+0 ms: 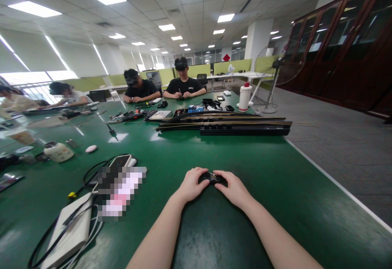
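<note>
A small black object [212, 178], rounded at its ends, is held low over the green table between my two hands. Some light, metallic-looking detail shows at its middle, but I cannot make out its exact kind. My left hand [193, 184] closes round its left end, thumb at the near side and fingers over the far side. At its right end my right hand [234, 188] grips in the same way. My fingers cover much of both ends.
Long black rails with thin rods [245, 126] lie across the table ahead. To the left are a white box [72, 228] with cables, a phone [120, 162] and a patterned jar [59, 152]. A white bottle [244, 98] stands behind the rails. Several people sit farther back.
</note>
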A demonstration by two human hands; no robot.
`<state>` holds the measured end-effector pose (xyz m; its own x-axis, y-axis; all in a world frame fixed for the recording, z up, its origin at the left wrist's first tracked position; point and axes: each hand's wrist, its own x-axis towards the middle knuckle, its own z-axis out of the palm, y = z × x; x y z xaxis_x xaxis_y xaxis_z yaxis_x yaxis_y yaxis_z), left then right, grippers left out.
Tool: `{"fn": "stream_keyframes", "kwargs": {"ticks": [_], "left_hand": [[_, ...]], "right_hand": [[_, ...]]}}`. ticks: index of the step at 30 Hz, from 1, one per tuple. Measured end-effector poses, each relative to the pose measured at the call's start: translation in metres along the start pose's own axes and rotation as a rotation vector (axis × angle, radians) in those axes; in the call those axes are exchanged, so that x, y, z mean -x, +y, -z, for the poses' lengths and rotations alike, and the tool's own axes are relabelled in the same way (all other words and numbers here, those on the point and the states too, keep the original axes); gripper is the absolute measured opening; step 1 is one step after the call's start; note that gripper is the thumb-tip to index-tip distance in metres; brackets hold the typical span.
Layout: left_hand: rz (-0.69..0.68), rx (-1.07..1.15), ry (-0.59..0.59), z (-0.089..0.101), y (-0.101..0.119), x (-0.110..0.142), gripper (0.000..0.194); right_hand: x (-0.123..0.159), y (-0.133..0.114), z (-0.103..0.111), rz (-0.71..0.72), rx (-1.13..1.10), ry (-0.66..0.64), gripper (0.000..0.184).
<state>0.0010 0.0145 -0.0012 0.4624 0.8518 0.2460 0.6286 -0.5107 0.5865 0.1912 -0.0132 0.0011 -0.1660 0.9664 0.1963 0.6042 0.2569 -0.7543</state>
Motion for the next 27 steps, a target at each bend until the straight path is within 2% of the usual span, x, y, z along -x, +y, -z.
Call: {"fn": "stream_keyframes", "kwargs": {"ticks": [27], "left_hand": [[-0.008,-0.002,-0.01,0.0007,0.0,-0.0003,0.031]], "right_hand": [[-0.0005,0.0013,0.0,0.004,-0.006,-0.001,0.04]]}}
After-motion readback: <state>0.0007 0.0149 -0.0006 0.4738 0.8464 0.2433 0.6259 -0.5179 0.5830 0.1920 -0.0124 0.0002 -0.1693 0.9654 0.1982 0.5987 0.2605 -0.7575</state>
